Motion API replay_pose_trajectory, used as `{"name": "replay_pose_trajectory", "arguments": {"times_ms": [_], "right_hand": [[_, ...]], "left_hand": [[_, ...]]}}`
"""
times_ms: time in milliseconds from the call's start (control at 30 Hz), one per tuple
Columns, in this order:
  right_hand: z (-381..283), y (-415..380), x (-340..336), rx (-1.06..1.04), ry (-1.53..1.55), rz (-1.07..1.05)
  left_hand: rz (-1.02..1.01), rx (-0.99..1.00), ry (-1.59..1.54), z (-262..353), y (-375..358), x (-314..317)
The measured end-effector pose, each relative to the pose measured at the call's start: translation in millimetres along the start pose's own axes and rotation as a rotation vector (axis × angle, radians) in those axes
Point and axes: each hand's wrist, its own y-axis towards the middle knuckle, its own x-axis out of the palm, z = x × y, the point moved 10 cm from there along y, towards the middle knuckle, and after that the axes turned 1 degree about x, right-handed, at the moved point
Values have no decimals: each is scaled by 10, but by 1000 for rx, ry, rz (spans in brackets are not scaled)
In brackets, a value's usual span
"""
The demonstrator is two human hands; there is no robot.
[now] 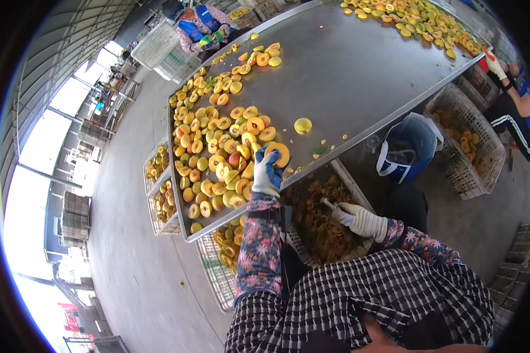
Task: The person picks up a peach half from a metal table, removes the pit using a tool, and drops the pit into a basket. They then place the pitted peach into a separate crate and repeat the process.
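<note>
My left hand (pixel 267 172), in a white and blue glove, is closed on a halved peach (pixel 278 155) over the near edge of the metal table (pixel 347 76). The orange cut face of the fruit shows. Beside it lies a heap of halved peaches (pixel 221 147), some cut side up. My right hand (pixel 362 220), in a white glove, is closed around a small pale tool (pixel 327 203); its kind cannot be made out. That hand hovers above a crate (pixel 350 182) filled with brownish peach scraps (pixel 321 226). A single peach half (pixel 302 126) lies apart on the metal.
More cut fruit (pixel 418 23) covers the far right of the table. Crates of peaches (pixel 159 200) stand under its left edge. A blue bucket (pixel 411 147) and another crate (pixel 480 173) are at the right. Two other people (pixel 203 26) work at the table.
</note>
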Motion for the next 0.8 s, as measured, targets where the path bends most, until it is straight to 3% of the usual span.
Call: {"name": "replay_pose_trajectory", "arguments": {"times_ms": [100,133,200,400,500,600,667,767,800], "right_hand": [[-225,47,64,-167,179,-9],[-441,42,38,-247,-192,62],[-966,-91,162,-392,-539,144],[-1365,-105,579,-677,-999,264],[-1344,-142,661,-667,-1116,318],[-1264,-133,689,-596,-1106,272],[-1160,-116,692,-631,-1040,247],[-1247,-178,741,-633,-1045,201],[-1242,-160,735,-538,-1087,177]], "left_hand": [[-57,-30,-362,-2,-631,184],[-61,-61,-458,-1,-816,303],[46,-61,-552,-111,-1052,310],[-47,111,-526,-14,-1372,517],[-110,170,-531,55,-1482,597],[6,508,60,282,-1666,548],[46,534,132,327,-1710,559],[4,438,-84,260,-1717,587],[-26,443,-74,257,-1703,596]]}}
